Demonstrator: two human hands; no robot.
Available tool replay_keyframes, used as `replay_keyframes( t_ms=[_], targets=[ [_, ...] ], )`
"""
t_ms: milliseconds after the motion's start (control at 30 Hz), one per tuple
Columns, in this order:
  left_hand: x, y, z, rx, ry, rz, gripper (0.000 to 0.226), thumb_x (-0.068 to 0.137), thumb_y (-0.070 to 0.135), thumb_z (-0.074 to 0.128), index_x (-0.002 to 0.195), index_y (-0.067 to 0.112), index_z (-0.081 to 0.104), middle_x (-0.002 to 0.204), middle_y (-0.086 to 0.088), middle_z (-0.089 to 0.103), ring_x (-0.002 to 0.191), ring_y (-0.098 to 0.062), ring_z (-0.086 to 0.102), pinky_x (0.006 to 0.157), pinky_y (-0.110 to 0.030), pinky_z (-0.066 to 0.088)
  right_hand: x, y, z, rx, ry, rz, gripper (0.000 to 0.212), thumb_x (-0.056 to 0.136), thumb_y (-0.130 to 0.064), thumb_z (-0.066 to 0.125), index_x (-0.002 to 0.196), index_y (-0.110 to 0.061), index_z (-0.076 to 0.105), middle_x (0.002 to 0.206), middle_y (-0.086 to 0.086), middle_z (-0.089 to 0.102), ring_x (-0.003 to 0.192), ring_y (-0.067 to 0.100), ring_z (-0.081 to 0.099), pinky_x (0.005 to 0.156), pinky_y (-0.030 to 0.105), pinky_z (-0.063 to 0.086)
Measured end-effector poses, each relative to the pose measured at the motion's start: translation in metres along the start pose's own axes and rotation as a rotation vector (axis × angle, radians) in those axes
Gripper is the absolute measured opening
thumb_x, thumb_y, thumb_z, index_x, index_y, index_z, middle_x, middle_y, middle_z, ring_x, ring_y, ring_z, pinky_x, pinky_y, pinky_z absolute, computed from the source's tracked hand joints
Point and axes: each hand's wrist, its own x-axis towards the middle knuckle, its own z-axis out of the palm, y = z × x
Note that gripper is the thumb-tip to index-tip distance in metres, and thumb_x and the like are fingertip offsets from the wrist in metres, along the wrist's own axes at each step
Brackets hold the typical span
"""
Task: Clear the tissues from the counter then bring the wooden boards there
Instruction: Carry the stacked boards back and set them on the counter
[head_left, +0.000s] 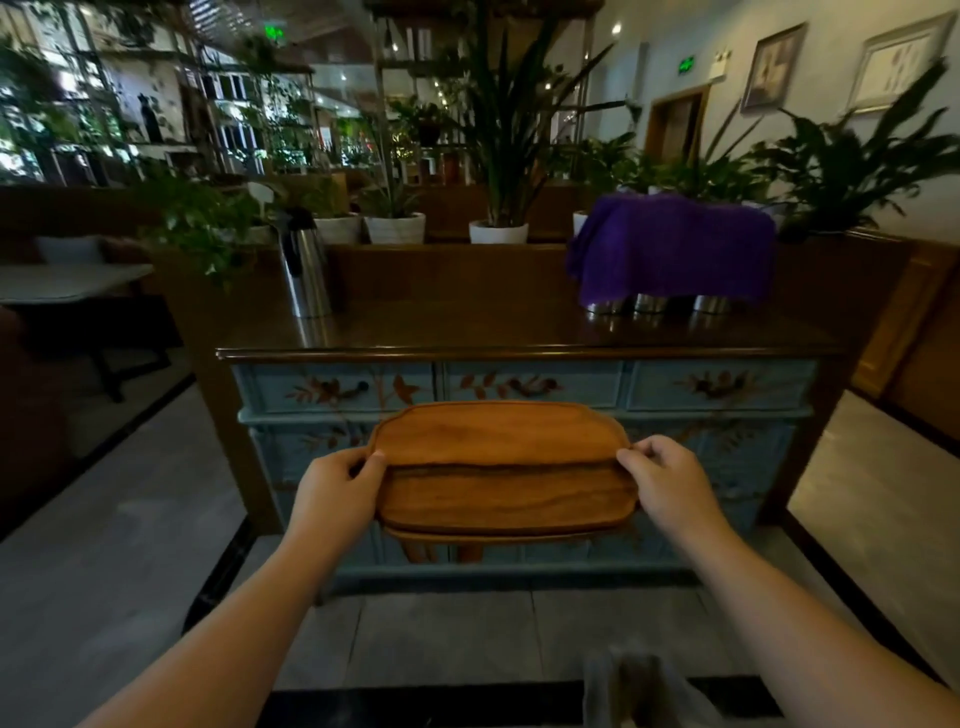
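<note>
Head view. A person stands in front of the counter (519, 332), a dark wood top on a blue cabinet (535, 387) whose drawers are painted with leaves and birds. Both bare arms reach forward and carry a stack of wooden boards (501, 467) held level in the air, below the counter's front edge and in front of the drawers, not touching the cabinet. The uppermost board is shifted away from the person, so that the one beneath shows along the near side; further edges show under the stack. The left hand (337, 491) is closed around the stack's left end, thumb on top. The right hand (670, 486) is closed around the right end, thumb and fingers pinching the rim. On the counter, a steel thermos jug (306, 265) stands at the left, and a purple cloth (670, 244) at the right drapes over several metal containers (649, 303). Potted plants (498, 156) line the ledge behind.
</note>
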Motion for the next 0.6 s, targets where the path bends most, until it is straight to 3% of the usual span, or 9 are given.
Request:
replay_keyframes(
  t_ms=[133, 333, 467, 600],
  targets=[
    [0.079, -0.013, -0.015, 0.003, -0.047, 0.009, 0.022, 0.094, 0.031, 0.053, 0.095, 0.019, 0.071, 0.075, -0.001, 0.071, 0.068, -0.013, 0.067, 0.052, -0.022, 0.048, 0.056, -0.022, 0.053, 0.011, -0.025, 0.033, 0.028, 0.093, -0.027, 0.057, 0.08, -0.002, 0.06, 0.073, 0.012, 0.058, 0.071, 0.031, 0.06, 0.06, 0.038, 0.043],
    [0.179, -0.019, -0.04, 0.027, -0.158, -0.011, 0.016, 0.09, 0.03, 0.059, 0.098, 0.02, 0.069, 0.087, 0.001, 0.072, 0.08, -0.014, 0.067, 0.073, -0.031, 0.055, 0.124, -0.054, 0.106, 0.004, -0.086, 0.032, 0.026, 0.091, -0.033, 0.062, 0.086, -0.008, 0.062, 0.081, 0.012, 0.066, 0.075, 0.028, 0.065, 0.064, 0.04, 0.048],
    [0.233, -0.022, -0.041, 0.073, -0.189, -0.001, 0.005, 0.088, 0.03, 0.063, 0.088, 0.026, 0.065, 0.082, 0.002, 0.072, 0.074, -0.013, 0.068, 0.066, -0.028, 0.055, 0.166, -0.066, 0.134, -0.009, -0.119, 0.03, 0.019, 0.089, -0.031, 0.066, 0.091, -0.013, 0.063, 0.089, 0.007, 0.067, 0.081, 0.023, 0.065, 0.072, 0.042, 0.054],
    [0.282, -0.026, -0.034, 0.09, -0.197, -0.02, 0.01, 0.087, 0.032, 0.063, 0.093, 0.024, 0.066, 0.084, 0.002, 0.072, 0.073, -0.014, 0.068, 0.061, -0.025, 0.052, 0.21, -0.068, 0.156, -0.033, -0.141, 0.047, 0.02, 0.087, -0.034, 0.067, 0.091, -0.014, 0.064, 0.091, 0.008, 0.068, 0.083, 0.023, 0.066, 0.078, 0.047, 0.055]
  ],
)
